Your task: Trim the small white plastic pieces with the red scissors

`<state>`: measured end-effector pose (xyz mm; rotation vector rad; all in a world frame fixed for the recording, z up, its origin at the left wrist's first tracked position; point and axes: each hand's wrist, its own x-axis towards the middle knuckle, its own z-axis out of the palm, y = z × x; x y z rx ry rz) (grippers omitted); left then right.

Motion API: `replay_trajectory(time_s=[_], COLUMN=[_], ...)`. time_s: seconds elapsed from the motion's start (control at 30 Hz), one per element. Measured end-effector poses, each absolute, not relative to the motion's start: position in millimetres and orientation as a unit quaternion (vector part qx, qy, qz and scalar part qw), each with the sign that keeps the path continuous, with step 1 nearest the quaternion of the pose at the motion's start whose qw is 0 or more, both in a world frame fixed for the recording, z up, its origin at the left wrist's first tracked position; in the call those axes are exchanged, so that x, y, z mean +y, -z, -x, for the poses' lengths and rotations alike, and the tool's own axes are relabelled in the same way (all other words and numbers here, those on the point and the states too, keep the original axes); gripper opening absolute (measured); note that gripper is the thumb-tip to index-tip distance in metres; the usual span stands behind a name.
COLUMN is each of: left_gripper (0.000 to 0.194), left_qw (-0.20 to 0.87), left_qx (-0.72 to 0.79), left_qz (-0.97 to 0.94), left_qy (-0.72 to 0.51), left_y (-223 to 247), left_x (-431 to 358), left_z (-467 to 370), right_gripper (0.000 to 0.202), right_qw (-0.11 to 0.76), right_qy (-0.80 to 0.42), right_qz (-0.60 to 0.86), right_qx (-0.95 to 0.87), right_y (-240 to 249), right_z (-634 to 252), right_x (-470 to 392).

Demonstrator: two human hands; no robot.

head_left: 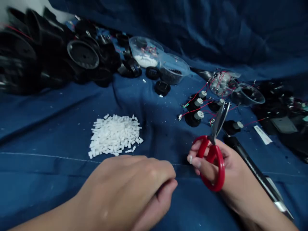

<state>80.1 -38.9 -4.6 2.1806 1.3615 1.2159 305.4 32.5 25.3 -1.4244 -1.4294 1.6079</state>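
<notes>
My right hand (208, 169) is wrapped through the handles of the red scissors (220, 173), blades pointing up and away from me, and between thumb and fingertip I pinch a tiny white piece (191, 159). My left hand (127, 189) is curled closed, its back to me — I can't tell whether anything is inside it. Just beyond that hand, on the blue cloth (60, 112), lies a heap of small white pieces (115, 134). Past the scissors sit black discs with white cylinders (199, 115) and thin red wires. A black tube (250, 160) lies beside my right forearm — and clear tubs (174, 69) stand farther back.
</notes>
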Motion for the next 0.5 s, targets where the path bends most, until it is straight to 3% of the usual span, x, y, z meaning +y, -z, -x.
replay_trajectory(time_s=[0.2,0.5], left_gripper=[0.019,0.02], left_qw=[0.186,0.261], left_qx=[0.46,0.445], left_qz=[-0.766,-0.756], left_qy=[-0.408,-0.403], left_y=[-10.9,-12.7], left_x=[-36.6,-34.6], left_z=[-75.6,-73.5], right_gripper=[0.036,0.044], right_qw=[0.254,0.229], right_qy=[-0.716,-0.741], right_qz=[0.487,0.454], right_qx=[-0.432,-0.438], right_y=[-19.7,-16.1], right_z=[-298.0,-292.8], right_x=[20.8,10.5])
